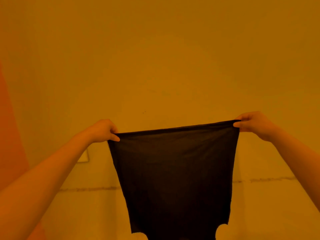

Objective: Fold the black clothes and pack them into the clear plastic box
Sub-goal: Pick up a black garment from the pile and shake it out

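A black garment hangs in the air in front of me, stretched flat between both hands and running off the bottom of the frame. My left hand pinches its upper left corner. My right hand pinches the upper right corner, a little higher than the left. The top edge is pulled taut between them. The clear plastic box is not in view.
A plain wall fills the upper part of the view under strong yellow-orange light. A wall plate sits low on the left behind my left forearm. A pale surface with a dark seam lies below.
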A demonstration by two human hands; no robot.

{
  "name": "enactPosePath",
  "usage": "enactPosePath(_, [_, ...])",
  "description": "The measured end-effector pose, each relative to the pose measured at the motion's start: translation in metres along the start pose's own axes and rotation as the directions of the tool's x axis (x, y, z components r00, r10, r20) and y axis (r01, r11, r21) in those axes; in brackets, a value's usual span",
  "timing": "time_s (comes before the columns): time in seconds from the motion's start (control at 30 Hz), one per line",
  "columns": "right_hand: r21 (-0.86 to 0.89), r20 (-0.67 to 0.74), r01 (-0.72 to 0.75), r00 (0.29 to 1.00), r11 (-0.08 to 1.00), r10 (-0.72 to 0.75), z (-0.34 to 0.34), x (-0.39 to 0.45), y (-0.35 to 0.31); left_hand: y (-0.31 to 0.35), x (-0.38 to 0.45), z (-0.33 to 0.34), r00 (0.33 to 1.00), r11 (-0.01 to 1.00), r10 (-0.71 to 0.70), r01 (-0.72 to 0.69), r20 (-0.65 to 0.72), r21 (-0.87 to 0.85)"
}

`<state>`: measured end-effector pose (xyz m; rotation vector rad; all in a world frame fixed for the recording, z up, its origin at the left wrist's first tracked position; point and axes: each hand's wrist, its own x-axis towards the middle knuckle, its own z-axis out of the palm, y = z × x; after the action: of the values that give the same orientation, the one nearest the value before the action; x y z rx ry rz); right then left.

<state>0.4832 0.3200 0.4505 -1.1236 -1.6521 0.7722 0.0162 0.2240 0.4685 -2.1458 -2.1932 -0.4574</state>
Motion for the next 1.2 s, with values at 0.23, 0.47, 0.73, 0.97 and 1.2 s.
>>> enactPosePath(0.23, [0.067, -0.013, -0.009, 1.000, 0.998, 0.010, -0.005, -0.004, -0.001, -0.002, 0.002, 0.005, 0.995, 0.999, -0.005, 0.000, -0.103, -0.049])
enactPosePath(0.47, [0.039, 0.027, -0.020, 0.999, 0.999, 0.018, -0.012, -0.005, 0.000, -0.006, -0.006, 0.002, 0.998, 0.921, 0.045, -0.056, -0.038, -0.385])
enactPosePath(0.73, [0.077, 0.067, -0.031, 0.997, 0.997, 0.025, -0.013, -0.008, -0.001, -0.009, -0.008, 0.012, 0.996, 0.709, -0.072, 0.016, -0.050, -0.705])
enactPosePath(0.97, [0.152, -0.007, -0.016, 1.000, 0.988, 0.017, -0.014, -0.009, -0.004, -0.004, -0.006, 0.015, 0.986, 0.639, -0.112, -0.026, -0.126, -0.769])
enactPosePath(1.2, [-0.091, 0.032, 0.021, 0.999, 0.996, -0.018, -0.018, -0.007, -0.001, -0.008, -0.003, 0.013, 0.988, 0.847, -0.022, -0.064, -0.155, -0.527])
